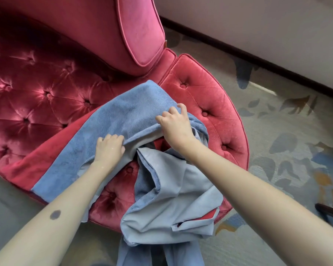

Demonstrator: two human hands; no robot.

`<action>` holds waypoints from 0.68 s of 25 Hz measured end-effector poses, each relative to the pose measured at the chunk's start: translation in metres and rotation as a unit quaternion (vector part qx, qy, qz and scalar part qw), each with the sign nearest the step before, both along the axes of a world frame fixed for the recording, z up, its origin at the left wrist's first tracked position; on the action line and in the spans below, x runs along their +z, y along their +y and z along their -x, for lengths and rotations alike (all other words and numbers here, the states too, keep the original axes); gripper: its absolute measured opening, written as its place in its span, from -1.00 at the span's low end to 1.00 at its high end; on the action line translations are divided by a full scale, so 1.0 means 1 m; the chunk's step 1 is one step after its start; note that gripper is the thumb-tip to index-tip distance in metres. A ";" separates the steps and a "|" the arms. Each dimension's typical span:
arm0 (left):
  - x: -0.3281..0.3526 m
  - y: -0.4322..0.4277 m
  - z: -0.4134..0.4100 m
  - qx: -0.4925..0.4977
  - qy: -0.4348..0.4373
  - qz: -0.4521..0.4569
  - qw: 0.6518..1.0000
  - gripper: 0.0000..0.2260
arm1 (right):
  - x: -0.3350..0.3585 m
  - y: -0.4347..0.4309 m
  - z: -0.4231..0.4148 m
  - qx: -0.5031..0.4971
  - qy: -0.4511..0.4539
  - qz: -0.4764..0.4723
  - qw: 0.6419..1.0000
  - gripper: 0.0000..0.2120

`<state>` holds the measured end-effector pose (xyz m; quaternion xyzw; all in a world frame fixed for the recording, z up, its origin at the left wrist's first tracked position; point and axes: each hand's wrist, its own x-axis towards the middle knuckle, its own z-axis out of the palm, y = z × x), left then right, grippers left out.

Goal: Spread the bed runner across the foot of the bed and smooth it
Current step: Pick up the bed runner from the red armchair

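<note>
Head view: the runner (pixel 123 112) is bunched on the red sofa (pixel 37 83), not on a bed. The blue face is up on the far part and the pale lining is turned out nearer. One end is hung over the seat edge toward the carpet (pixel 277 150). Whether the pale surface top right is the bed cannot be told.

Left hand (pixel 110 148): fingers are curled over a fold edge and clamped on the runner. Right hand (pixel 176 125): fingers are clamped on the same fold, further along.

Risks, as judged:
- A mid-fold is gripped, not corners. If the runner is lifted like this, a twisted bundle is likely and it could be laid skewed.
- The layers are tangled beneath the grip, so the lining could end up face-up unless the sides are sorted first.
- The hanging end could be dragged over the carpet or trodden on when the runner is carried.
- A slight snag on the sofa's tufting buttons is possible if the cloth is pulled flat across the seat.
</note>
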<state>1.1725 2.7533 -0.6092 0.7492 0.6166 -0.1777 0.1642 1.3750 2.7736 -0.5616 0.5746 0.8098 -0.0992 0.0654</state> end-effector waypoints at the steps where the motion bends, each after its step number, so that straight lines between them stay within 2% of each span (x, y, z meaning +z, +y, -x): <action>1: 0.002 -0.002 0.000 0.008 -0.012 -0.002 1.000 -0.88 | 0.001 0.000 -0.003 0.000 0.000 -0.008 1.000 -0.79; 6: 0.046 -0.028 -0.005 0.063 -0.100 0.000 0.993 -0.90 | 0.007 -0.001 -0.011 0.022 0.012 -0.004 1.000 -0.82; 11: 0.102 -0.063 -0.016 0.061 -0.190 0.014 0.980 -0.91 | 0.039 -0.019 -0.027 -0.018 0.038 0.033 0.999 -0.79; 14: 0.121 -0.097 -0.041 0.002 -0.237 0.035 0.971 -0.85 | 0.057 -0.049 -0.054 -0.015 0.090 -0.028 0.995 -0.93; 17: 0.136 -0.127 -0.080 0.008 -0.266 0.065 0.962 -0.84 | 0.070 -0.078 -0.089 -0.038 0.162 -0.085 0.982 -0.85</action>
